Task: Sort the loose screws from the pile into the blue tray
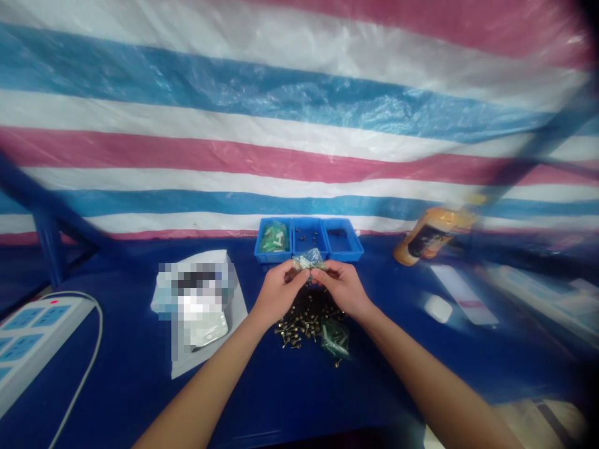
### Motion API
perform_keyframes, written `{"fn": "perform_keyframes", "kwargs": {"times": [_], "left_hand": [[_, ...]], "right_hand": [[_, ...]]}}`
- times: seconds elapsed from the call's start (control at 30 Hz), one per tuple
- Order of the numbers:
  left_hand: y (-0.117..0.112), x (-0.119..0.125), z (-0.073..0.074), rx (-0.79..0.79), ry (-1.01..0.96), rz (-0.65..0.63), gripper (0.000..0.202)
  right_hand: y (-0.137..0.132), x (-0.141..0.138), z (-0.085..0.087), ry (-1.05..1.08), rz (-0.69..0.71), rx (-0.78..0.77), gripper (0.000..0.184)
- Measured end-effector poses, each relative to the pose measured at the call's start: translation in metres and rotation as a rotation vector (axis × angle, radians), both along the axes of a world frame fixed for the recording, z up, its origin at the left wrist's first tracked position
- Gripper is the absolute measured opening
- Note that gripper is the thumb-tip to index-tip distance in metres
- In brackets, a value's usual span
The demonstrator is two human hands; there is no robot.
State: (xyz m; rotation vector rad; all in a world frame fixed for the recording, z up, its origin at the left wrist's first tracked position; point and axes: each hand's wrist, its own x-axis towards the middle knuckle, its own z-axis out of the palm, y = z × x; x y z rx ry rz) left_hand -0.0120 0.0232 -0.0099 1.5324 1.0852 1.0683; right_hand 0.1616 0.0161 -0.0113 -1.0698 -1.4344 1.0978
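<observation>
Pinching small clear plastic bag (309,259) with fingertips of both hands, left hand (279,293) and right hand (339,288) nearly closed on it; bag at 12 o'clock from screw pile (306,318), just before blue parts tray (269,257).

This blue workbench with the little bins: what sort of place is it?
Probably a small-parts workshop bench: a blue three-compartment tray holds parts, a heap of small screws lies on the bench, and the left hand and right hand pinch a small plastic bag.
</observation>
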Motion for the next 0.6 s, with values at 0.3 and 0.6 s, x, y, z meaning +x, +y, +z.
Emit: {"fn": "perform_keyframes", "kwargs": {"times": [0.3,0.6], "left_hand": [[0.004,-0.004,-0.001,0.024,-0.079,-0.032,0.022],[-0.002,-0.001,0.001,-0.074,-0.189,0.002,0.024]], "right_hand": [[-0.001,0.008,0.012,-0.140,0.114,0.057,0.027],[-0.002,0.008,0.010,-0.137,0.098,0.014,0.037]]}}
